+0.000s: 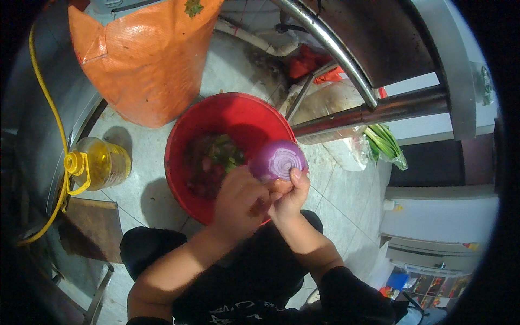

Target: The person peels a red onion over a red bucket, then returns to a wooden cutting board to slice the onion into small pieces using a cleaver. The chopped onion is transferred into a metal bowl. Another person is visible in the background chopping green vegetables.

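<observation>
A red onion is in my right hand, the thumb pressed on its pale cut face, where rings show. My left hand, blurred, is curled against the onion's lower left side; its fingertips are hidden. A flap of brownish outer skin shows between the hands. Both hands are over the near right part of a red plastic tub. Down in the tub's shade lie dark reddish and green vegetable scraps, too dim to tell apart.
An orange woven sack stands behind the tub. On the left are an oil jug, a yellow hose and a brown board. Metal table legs reach in from the right, near bagged green onions.
</observation>
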The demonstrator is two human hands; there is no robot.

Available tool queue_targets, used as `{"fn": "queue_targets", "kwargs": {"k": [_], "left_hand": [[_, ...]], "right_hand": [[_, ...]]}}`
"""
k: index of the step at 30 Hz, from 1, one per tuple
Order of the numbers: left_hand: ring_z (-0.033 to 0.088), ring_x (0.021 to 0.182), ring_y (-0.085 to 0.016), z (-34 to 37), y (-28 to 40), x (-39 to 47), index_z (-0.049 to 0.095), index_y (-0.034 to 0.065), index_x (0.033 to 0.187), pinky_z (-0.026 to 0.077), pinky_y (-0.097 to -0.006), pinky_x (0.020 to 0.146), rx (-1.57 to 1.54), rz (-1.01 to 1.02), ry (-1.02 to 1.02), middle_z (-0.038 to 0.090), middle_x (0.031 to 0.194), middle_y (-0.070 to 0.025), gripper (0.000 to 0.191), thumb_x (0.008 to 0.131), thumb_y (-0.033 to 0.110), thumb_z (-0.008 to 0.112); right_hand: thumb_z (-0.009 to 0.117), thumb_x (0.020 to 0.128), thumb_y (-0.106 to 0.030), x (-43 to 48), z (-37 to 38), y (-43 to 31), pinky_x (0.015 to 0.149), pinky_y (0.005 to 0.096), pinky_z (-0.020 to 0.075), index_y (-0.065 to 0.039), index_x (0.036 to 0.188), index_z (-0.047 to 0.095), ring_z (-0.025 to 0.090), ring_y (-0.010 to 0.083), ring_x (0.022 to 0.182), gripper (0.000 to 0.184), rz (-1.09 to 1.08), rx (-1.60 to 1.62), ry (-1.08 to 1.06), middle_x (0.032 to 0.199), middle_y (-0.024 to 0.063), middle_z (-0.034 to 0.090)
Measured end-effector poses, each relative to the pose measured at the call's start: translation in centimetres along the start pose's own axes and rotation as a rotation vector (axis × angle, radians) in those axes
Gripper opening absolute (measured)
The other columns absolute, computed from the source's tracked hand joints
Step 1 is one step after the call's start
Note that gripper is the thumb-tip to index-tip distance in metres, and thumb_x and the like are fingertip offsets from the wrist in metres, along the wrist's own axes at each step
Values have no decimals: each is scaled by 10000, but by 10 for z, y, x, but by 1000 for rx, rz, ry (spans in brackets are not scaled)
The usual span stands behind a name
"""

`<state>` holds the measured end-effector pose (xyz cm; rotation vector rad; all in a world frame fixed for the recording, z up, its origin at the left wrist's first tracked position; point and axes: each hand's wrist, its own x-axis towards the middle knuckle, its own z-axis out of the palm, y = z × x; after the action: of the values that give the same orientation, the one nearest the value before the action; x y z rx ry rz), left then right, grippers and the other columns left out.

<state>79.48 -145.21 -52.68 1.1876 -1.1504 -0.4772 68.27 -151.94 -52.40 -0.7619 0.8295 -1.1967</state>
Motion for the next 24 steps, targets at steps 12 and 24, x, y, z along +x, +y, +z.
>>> {"fn": "queue_targets", "kwargs": {"k": [12,24], "left_hand": [[594,919,-362,-4,3,2,588,60,1042,515,-433,797,185,5,-23,572,1091,-163,519,625,92,895],[619,835,-340,-11,-10,27,626,44,893,507,-435,751,181,210,-148,637,871,-121,260,707,55,806]], "right_hand": [[737,769,-80,12,0,-21,923,379,558,-68,1288,471,648,259,1046,583,195,36,-182,1165,123,614],[633,850,-70,22,-16,-21,980,405,524,-21,1358,454,632,265,1103,541,250,103,-103,1197,149,613]]}}
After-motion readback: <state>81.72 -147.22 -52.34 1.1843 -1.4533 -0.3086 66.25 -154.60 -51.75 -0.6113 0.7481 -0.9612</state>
